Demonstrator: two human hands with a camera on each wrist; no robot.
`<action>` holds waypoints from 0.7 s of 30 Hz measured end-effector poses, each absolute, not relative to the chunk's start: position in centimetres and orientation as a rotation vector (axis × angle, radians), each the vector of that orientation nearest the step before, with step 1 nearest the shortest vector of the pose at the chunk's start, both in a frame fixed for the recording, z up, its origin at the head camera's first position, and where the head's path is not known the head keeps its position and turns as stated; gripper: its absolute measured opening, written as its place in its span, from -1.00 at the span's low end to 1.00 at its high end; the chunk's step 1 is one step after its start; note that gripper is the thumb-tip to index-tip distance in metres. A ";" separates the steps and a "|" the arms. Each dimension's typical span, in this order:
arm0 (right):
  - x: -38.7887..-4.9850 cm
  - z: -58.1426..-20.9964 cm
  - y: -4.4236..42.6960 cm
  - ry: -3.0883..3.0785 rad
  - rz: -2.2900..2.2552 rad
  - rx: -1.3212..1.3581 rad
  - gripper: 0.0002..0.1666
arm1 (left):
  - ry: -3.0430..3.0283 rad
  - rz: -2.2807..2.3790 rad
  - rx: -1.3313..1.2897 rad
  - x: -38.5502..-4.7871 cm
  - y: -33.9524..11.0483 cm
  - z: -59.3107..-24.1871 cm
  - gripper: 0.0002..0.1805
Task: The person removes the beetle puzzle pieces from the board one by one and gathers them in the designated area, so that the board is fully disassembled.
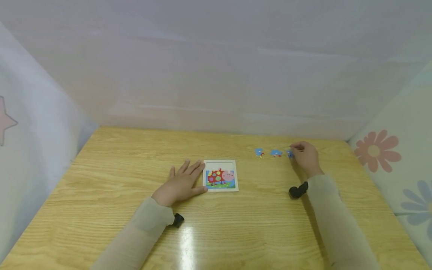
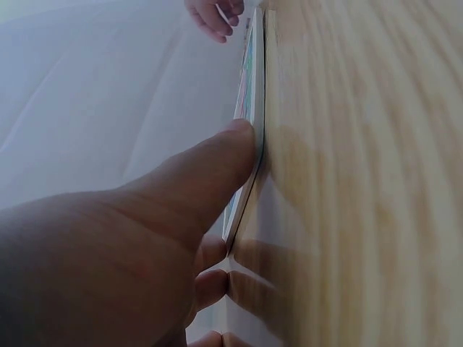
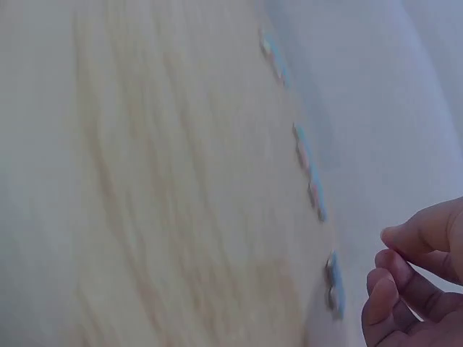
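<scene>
A white-framed puzzle board [image 1: 221, 189] with a red spotted ladybug picture lies on the table. My left hand [image 1: 180, 186] is spread flat at its left side, thumb and fingertips touching the frame; the left wrist view shows the thumb [image 2: 231, 155] against the frame edge [image 2: 258, 108]. Three blue pieces lie in a row at the back right: the left one [image 1: 258, 151], the middle one [image 1: 276, 153] and the right one [image 1: 289, 154]. Over the right one is my right hand [image 1: 306, 157]. In the right wrist view its loosely curled fingers [image 3: 387, 293] stand apart from the nearest piece [image 3: 335, 285], nothing visible between them.
The wooden table [image 1: 236, 232] ends at a pale cloth backdrop [image 1: 216, 75]. Side cloths carry a star on the left and flowers [image 1: 373, 151] on the right. Black wrist devices [image 1: 298, 191] sit at both sleeves.
</scene>
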State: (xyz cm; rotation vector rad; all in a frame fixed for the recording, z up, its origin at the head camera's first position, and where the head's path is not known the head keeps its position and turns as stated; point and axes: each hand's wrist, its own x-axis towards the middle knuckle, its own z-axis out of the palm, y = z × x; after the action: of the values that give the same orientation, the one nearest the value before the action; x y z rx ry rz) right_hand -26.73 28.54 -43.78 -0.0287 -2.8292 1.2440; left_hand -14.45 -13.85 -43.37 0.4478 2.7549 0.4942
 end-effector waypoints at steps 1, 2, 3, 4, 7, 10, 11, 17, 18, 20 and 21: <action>-26.5 -43.6 28.2 -2.820 1.261 -0.008 -0.61 | 2.756 0.495 0.451 -14.4 -13.9 -43.4 -0.05; -26.2 -43.4 27.9 -2.809 1.283 0.014 -0.61 | 2.756 0.496 0.452 -14.4 -13.9 -43.4 -0.05; -26.0 -43.3 27.5 -2.799 1.305 0.041 -0.60 | 2.757 0.496 0.455 -14.5 -13.9 -43.4 -0.05; -25.8 -43.2 27.1 -2.788 1.312 0.067 -0.60 | 2.758 0.499 0.455 -14.4 -13.9 -43.4 -0.05; -25.2 -42.8 25.6 -2.750 1.370 0.142 -0.60 | 2.759 0.504 0.463 -14.4 -14.0 -43.3 -0.06; -24.7 -42.3 23.7 -2.724 1.452 0.196 -0.62 | 2.757 0.503 0.463 -14.3 -13.9 -43.2 -0.06; -24.5 -42.2 23.1 -2.714 1.486 0.213 -0.63 | 2.756 0.504 0.463 -14.3 -13.9 -43.2 -0.05; -23.4 -41.8 19.5 -2.674 1.594 0.361 -0.70 | 2.746 0.503 0.449 -14.4 -13.8 -43.2 -0.05; -23.2 -41.7 19.0 -2.672 1.603 0.385 -0.71 | 2.746 0.497 0.448 -14.4 -13.8 -43.2 -0.04; -22.8 -41.6 17.9 -2.671 1.603 0.432 -0.72 | 2.748 0.491 0.448 -14.5 -13.9 -43.3 -0.04; -22.7 -41.5 17.4 -2.672 1.607 0.450 -0.72 | 2.749 0.487 0.448 -14.5 -13.9 -43.4 -0.04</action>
State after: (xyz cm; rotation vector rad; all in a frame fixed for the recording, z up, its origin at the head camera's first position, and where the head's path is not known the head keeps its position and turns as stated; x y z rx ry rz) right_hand -22.65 17.45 -41.53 0.4500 -2.6724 1.6068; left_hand -14.51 -13.87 -43.40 0.4479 2.7492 0.4874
